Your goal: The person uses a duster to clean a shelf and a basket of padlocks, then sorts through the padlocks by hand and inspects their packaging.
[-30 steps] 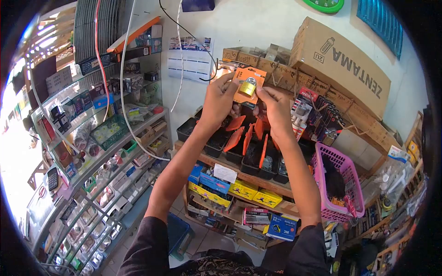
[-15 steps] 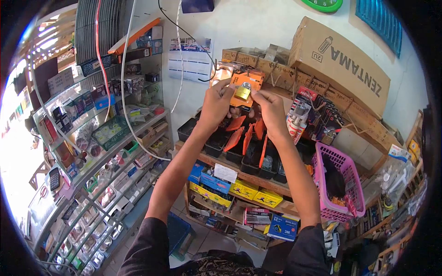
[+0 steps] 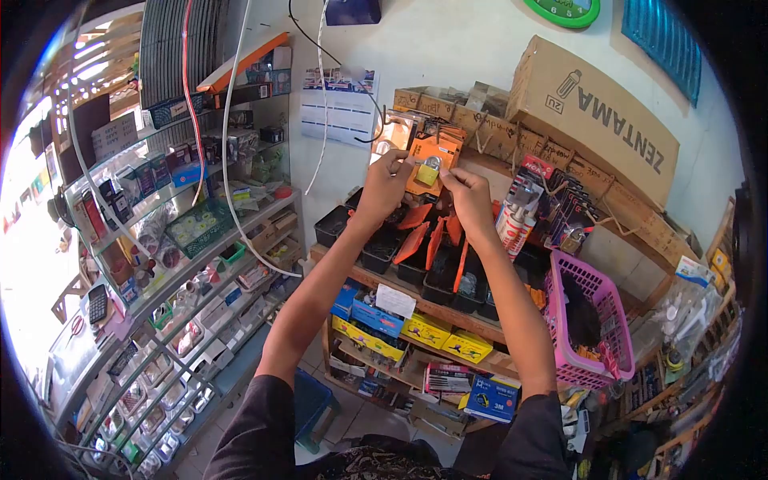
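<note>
Orange card, fronted by a yellow padlock, is flanked by the left hand and right hand above black bins; whether it is clamped by either hand's fingers (contact is too small to see) cannot be told.

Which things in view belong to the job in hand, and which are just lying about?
In hand:
- yellow padlock
- orange card carrying it
- left hand and right hand, at the card's sides

Lying about:
- pink basket
- ZENTAMA carton
- blue 3M box
- green wall clock
</note>
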The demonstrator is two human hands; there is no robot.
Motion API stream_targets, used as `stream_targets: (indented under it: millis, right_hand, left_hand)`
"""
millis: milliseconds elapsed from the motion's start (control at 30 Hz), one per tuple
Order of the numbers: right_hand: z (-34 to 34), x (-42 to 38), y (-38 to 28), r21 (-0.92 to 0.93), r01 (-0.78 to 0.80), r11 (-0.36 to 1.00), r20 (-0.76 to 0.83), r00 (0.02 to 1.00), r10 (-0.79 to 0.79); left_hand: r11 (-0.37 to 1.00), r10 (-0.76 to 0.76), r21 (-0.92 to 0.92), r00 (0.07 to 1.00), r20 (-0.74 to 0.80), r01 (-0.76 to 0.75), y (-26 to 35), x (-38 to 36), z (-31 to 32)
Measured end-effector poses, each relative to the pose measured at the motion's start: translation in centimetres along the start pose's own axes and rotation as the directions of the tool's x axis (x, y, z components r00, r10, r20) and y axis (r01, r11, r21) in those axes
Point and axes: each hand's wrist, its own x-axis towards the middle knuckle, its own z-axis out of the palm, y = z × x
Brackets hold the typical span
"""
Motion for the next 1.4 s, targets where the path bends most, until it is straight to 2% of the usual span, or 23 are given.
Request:
stream_targets:
  millis: [33, 100, 133, 200, 267, 300, 367, 500, 567, 633, 700, 767, 833, 900, 967, 1000, 1067, 1167, 1233, 1300, 1333, 1367, 1400]
  right_hand:
    - [-0.2, 0.5, 1.0, 0.000, 0.000, 1.000, 0.001, 1.000, 0.000]
    - [-0.6, 1.5, 2.6, -0.212, 0.067, 0.975, -0.064, 0.995, -0.082]
    - [-0.6, 1.4, 2.0, -0.212, 0.066, 0.975, -0.064, 0.995, -0.081]
    - [-0.5, 0.7, 0.1, -0.494, -0.001, 0.870, -0.169, 0.981, -0.095]
    - [-0.6, 0.6, -0.5, -0.515, -0.054, 0.856, -0.210, 0.976, -0.064]
    - [-0.6, 0.5, -0.7, -0.533, -0.103, 0.840, -0.248, 0.968, -0.039]
    - [-0.7, 0.1, -0.8, -0.573, -0.098, 0.814, -0.249, 0.967, -0.059]
    - [-0.9, -2.0, 0.2, -0.663, -0.022, 0.748, -0.221, 0.961, -0.167]
    - [-1.1, -4.1, 1.4, -0.558, 0.023, 0.830, -0.211, 0.963, -0.168]
    - [-1.4, -7.1, 2.4, -0.569, -0.008, 0.823, -0.165, 0.981, -0.105]
    - [-1.8, -10.5, 4.4, -0.408, 0.025, 0.913, -0.072, 0.996, -0.059]
    - [-2.6, -13.6, 6.5, -0.370, -0.010, 0.929, 0.081, 0.996, 0.043]
    - [-3.7, -17.1, 7.0, -0.322, -0.022, 0.947, 0.143, 0.987, 0.072]
    - [-5.3, -20.2, 7.4, -0.270, -0.036, 0.962, 0.188, 0.978, 0.090]
    - [-8.1, -23.5, 8.6, -0.300, -0.211, 0.930, 0.277, 0.914, 0.296]
    - [-9.6, -25.0, 8.9, -0.296, -0.219, 0.930, 0.260, 0.918, 0.299]
    - [-12.9, -27.8, 8.5, -0.134, -0.452, 0.882, 0.323, 0.821, 0.471]
    - [-17.9, -31.5, 6.5, -0.060, -0.557, 0.829, 0.263, 0.792, 0.551]
    - [-21.6, -32.9, 2.5, -0.095, -0.578, 0.810, 0.243, 0.776, 0.582]
    - [-25.8, -34.0, -1.2, -0.254, -0.277, 0.927, 0.427, 0.828, 0.364]
    - [-27.8, -34.2, -3.6, -0.235, -0.316, 0.919, 0.381, 0.840, 0.386]
    - [-29.6, -34.3, -5.7, -0.214, -0.350, 0.912, 0.343, 0.847, 0.406]
    - [-31.4, -34.3, -7.1, -0.308, -0.273, 0.911, 0.221, 0.911, 0.348]
  left_hand:
    - [1.000, -0.019, 0.011, 1.000, 0.005, 0.019, -0.4, 0.2, 0.0]
    - [0.999, -0.039, 0.022, 0.999, 0.008, 0.039, -0.8, 0.3, 0.0]
    - [0.995, -0.024, 0.098, 1.000, -0.014, 0.025, -0.8, 0.3, 0.1]
    - [0.984, -0.011, 0.175, 1.000, -0.028, 0.016, -1.2, 0.3, 0.2]
    - [0.918, 0.056, 0.397, 0.994, -0.092, -0.015, -1.6, 0.3, 0.3]
    - [0.917, 0.055, 0.398, 0.995, -0.086, -0.016, -1.9, 0.2, 0.5]
    - [0.835, 0.180, 0.545, 0.975, -0.133, -0.080, -1.7, -0.5, 0.9]
    - [0.785, 0.162, 0.617, 0.979, -0.121, -0.053, -2.0, -1.5, 1.7]
    - [0.742, 0.233, 0.669, 0.954, -0.187, -0.051, -1.3, -2.8, 2.3]
    - [0.743, 0.213, 0.667, 0.964, -0.161, -0.053, -1.2, -3.6, 2.7]
    - [0.417, 0.621, 0.856, 0.784, -0.022, -0.306, -1.6, -3.8, 3.4]
    - [0.463, 0.579, 0.803, 0.814, 0.045, -0.374, -2.1, -3.5, 4.1]
    - [0.246, 0.472, 0.876, 0.841, 0.265, -0.414, -2.4, -3.0, 5.0]
    - [0.289, 0.463, 0.867, 0.852, 0.245, -0.407, -3.3, -2.5, 5.9]
    - [0.358, 0.456, 0.861, 0.872, 0.175, -0.361, -3.5, -2.1, 6.6]
    - [0.349, 0.453, 0.872, 0.876, 0.164, -0.343, -3.7, -1.8, 6.8]
    - [0.314, 0.482, 0.879, 0.858, 0.177, -0.358, -3.5, -1.7, 6.8]
    - [0.269, 0.524, 0.900, 0.836, 0.163, -0.344, -2.6, -2.1, 7.5]
    - [0.270, 0.519, 0.903, 0.841, 0.155, -0.334, -2.6, -2.2, 7.9]
    - [0.341, 0.636, 0.870, 0.769, 0.065, -0.356, -2.0, -3.3, 9.9]
    - [0.352, 0.626, 0.858, 0.775, 0.082, -0.375, -2.4, -4.5, 11.1]
    - [0.415, 0.659, 0.830, 0.752, 0.008, -0.373, -2.7, -5.7, 11.9]
    - [0.474, 0.685, 0.800, 0.724, -0.073, -0.368, -2.9, -6.9, 12.7]
